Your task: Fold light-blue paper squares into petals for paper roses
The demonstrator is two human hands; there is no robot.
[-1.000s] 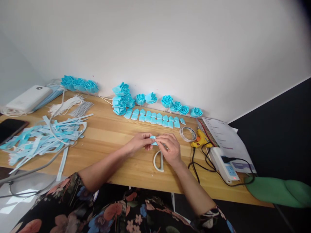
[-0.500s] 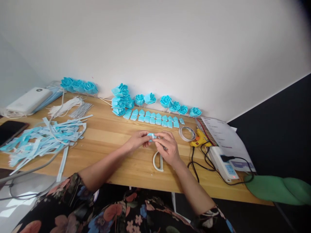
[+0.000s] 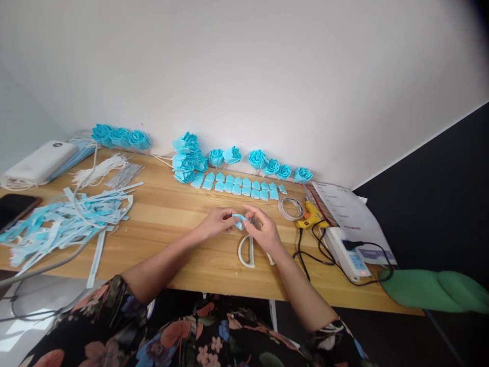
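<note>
A small light-blue piece is held between my two hands above the wooden table. My left hand pinches its left end. On its right side, my right hand grips it with the thumb, the forefinger raised and bent. White scissor handles lie on the table below my hands, the blades hidden by the right hand. Behind my hands, rows of cut blue pieces lie in front of several blue fabric flowers.
A yellow glue gun, a tape roll and a power strip with black cables sit at the right. Blue-white strips, a phone and a white power bank occupy the left.
The blue piece has been turned and shows more of its surface. My right fingers have shifted and lifted off its top. The view has moved slightly, and a second scissor handle shows.
</note>
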